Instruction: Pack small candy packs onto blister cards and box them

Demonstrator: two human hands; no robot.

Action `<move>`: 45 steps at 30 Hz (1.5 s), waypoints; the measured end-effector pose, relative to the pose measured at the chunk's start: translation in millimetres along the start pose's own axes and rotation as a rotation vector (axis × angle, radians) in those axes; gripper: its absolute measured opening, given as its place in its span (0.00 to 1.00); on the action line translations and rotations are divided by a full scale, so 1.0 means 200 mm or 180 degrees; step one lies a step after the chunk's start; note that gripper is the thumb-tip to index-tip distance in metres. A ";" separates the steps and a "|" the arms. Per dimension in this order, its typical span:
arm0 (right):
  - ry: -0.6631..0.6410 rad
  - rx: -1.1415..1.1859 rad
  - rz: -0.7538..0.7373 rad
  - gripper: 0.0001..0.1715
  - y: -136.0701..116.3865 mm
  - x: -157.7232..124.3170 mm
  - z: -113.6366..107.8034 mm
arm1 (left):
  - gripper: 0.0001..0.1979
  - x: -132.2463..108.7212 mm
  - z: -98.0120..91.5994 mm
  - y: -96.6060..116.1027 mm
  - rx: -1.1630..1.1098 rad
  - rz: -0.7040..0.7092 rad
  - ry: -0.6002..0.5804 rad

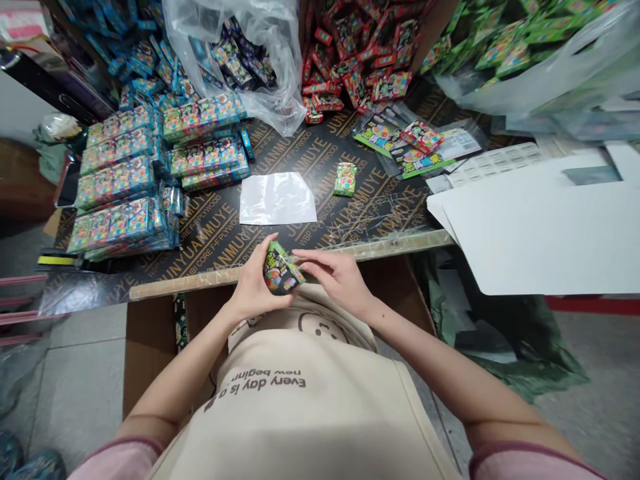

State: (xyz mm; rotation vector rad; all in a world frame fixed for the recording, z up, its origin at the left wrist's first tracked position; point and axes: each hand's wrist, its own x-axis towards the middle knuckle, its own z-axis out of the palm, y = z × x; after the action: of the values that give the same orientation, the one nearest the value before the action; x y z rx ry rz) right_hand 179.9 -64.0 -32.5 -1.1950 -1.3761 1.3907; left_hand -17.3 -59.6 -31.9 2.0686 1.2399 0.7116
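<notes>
Just in front of the table edge, my left hand grips a small black-and-green printed box, thumb below and fingers above. The box is tilted, with its printed face toward me. At its right end, my right hand has thumb and fingertips pinched together on the box's edge; exactly what lies between them is hard to make out. Beyond the hands, a white sheet lies flat on the dark plywood table. A small green packet rests to the right of the sheet.
Stacked multi-packs of small boxes stand at left. Piles of blue, red and green packets fill the back, with a clear plastic bag between. Flat printed pouches and white cards lie at right.
</notes>
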 end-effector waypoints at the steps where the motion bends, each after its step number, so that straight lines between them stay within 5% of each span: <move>1: 0.0009 -0.0245 -0.0235 0.14 0.00 0.01 -0.01 | 0.50 0.02 -0.02 0.00 -0.0112 -0.0022 -0.0093; 15: -0.0909 -0.2555 -0.1989 0.18 0.01 0.01 -0.04 | 0.53 -0.01 -0.02 -0.01 -0.0253 -0.0300 -0.0606; 21: -0.2205 -0.3490 -0.2763 0.15 -0.11 0.04 -0.07 | 0.49 0.01 -0.11 -0.02 -0.0450 0.0065 -0.1804; 25: -0.3215 -0.3015 -0.2201 0.11 -0.23 0.06 -0.02 | 0.36 0.05 -0.17 0.00 -0.1112 0.0179 -0.2652; 29: -0.4163 -0.2136 -0.1083 0.09 -0.34 0.14 0.05 | 0.40 0.12 -0.17 0.05 -0.1870 -0.0192 -0.3233; 33: -0.4797 -0.1019 -0.0142 0.09 -0.36 0.24 0.07 | 0.53 0.16 -0.17 0.08 -0.2079 -0.0576 -0.3033; 35: -0.4348 -0.0955 -0.0317 0.09 -0.33 0.27 0.04 | 0.54 0.15 -0.19 0.07 -0.2013 -0.0425 -0.3172; 37: -0.2970 -0.1185 -0.0815 0.10 -0.30 0.27 -0.01 | 0.50 0.12 -0.22 0.06 -0.1806 -0.0133 -0.3304; 39: -0.1167 -0.1243 -0.1076 0.12 -0.25 0.24 -0.06 | 0.48 0.08 -0.24 0.04 -0.1442 0.0025 -0.2838; 41: 0.0220 -0.0935 -0.0891 0.16 -0.19 0.17 -0.07 | 0.50 0.02 -0.24 0.03 -0.0985 -0.0061 -0.1907; 43: 0.0703 -0.0373 -0.0397 0.16 -0.13 0.09 -0.03 | 0.53 -0.03 -0.20 0.02 -0.0560 -0.0215 -0.1035; 45: 0.0389 0.0270 0.0239 0.18 -0.06 0.02 0.04 | 0.55 -0.07 -0.13 0.02 -0.0237 -0.0313 -0.0401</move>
State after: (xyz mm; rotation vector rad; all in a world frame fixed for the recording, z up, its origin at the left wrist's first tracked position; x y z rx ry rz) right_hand 171.4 -61.8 -21.9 -1.2653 -1.1872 1.3902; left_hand -38.9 -67.2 -13.5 1.9465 1.2165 0.5653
